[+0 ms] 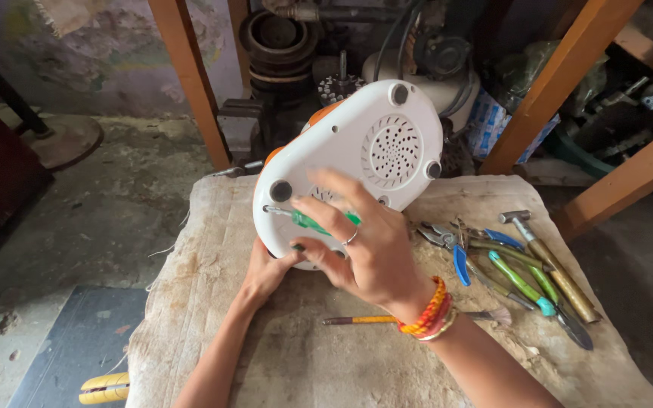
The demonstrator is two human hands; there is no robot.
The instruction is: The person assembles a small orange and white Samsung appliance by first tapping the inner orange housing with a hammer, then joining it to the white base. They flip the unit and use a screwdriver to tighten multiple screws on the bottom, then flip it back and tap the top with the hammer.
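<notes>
A white and orange appliance base (372,143) stands tilted on the cloth-covered table, its white underside with a round vent grille facing me. My left hand (266,273) grips its lower left edge from beneath. My right hand (368,245), with a ring and orange-red bracelets at the wrist, holds a green-handled screwdriver (313,221). The screwdriver's metal tip points left onto the underside near a dark round foot (280,190).
Pliers, cutters, a hammer (546,261) and other hand tools lie on the table's right side. A small brush (410,319) lies near my right wrist. Orange wooden frame posts (190,75) and machine parts stand behind. A yellow tool (104,388) lies on the floor at left.
</notes>
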